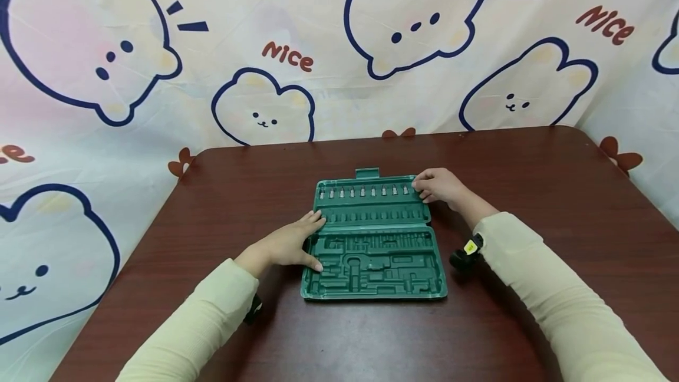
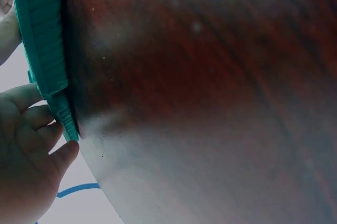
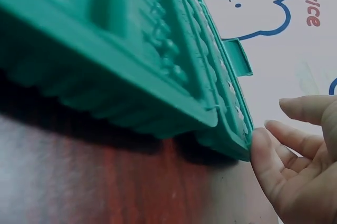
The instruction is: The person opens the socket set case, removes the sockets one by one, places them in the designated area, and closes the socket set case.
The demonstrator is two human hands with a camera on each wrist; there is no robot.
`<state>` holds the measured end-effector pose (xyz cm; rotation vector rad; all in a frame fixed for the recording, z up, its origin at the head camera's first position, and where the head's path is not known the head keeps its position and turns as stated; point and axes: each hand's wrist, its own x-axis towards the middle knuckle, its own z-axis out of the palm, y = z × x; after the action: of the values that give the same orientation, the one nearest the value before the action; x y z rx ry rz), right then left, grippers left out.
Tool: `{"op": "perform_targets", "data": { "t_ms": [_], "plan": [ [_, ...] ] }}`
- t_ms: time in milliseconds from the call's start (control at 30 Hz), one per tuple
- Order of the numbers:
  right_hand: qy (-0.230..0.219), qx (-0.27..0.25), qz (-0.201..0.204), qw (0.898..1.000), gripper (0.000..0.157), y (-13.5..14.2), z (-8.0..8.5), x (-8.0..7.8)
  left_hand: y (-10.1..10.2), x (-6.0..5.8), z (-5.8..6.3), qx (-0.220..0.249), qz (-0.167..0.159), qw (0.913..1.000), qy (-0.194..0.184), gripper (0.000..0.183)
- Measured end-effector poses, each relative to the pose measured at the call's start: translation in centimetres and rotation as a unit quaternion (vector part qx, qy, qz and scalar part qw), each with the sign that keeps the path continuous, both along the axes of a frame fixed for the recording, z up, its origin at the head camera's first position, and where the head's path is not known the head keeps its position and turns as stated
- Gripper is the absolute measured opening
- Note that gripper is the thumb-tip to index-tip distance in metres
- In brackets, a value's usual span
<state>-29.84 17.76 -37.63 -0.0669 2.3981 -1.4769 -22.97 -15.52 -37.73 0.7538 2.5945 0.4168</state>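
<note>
A green plastic tool case (image 1: 373, 261) lies unfolded on the table, its lid with the latch (image 1: 367, 173) facing away. Several small metal screwdriver bits (image 1: 363, 191) stand in a row along the far edge of the lid. My left hand (image 1: 293, 241) rests on the case's left side with fingers and thumb spread. At the lid's far right corner is my right hand (image 1: 439, 185). In the right wrist view its thumb touches the case edge, and the index finger stands apart with nothing visible between them. The fingers hide the slot at the end of the bit row.
The case sits on a dark red-brown wooden table (image 1: 244, 193). A white cloth backdrop (image 1: 329, 99) with cartoon bears hangs behind it. A black wrist camera (image 1: 465, 257) is strapped to the right wrist, just right of the case.
</note>
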Motion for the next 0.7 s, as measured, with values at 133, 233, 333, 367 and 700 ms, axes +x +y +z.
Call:
{"op": "perform_targets", "data": {
  "t_ms": [133, 233, 333, 367, 700],
  "plan": [
    [-0.003, 0.007, 0.002, 1.000, 0.033, -0.3, 0.2, -0.5, 0.0, 0.0, 0.0, 0.002, 0.003, 1.0000, -0.006, 0.096],
    [-0.007, 0.018, 0.004, 1.000, 0.033, -0.6, 0.2, -0.9, 0.0, 0.1, 0.1, 0.001, 0.003, 1.0000, -0.009, 0.096],
    [-0.005, 0.031, 0.010, 0.999, 0.033, -1.0, 0.2, -1.3, 0.0, 0.1, 0.2, 0.001, 0.002, 0.9999, -0.010, 0.096],
    [-0.003, 0.035, 0.013, 0.999, 0.033, -1.2, 0.2, -1.5, 0.0, 0.1, 0.2, 0.000, 0.002, 0.9999, -0.010, 0.096],
    [0.018, 0.100, 0.024, 0.995, 0.031, -2.7, 0.4, -1.6, 0.1, 0.1, 0.2, 0.003, 0.006, 0.9999, -0.013, 0.096]
  ]
}}
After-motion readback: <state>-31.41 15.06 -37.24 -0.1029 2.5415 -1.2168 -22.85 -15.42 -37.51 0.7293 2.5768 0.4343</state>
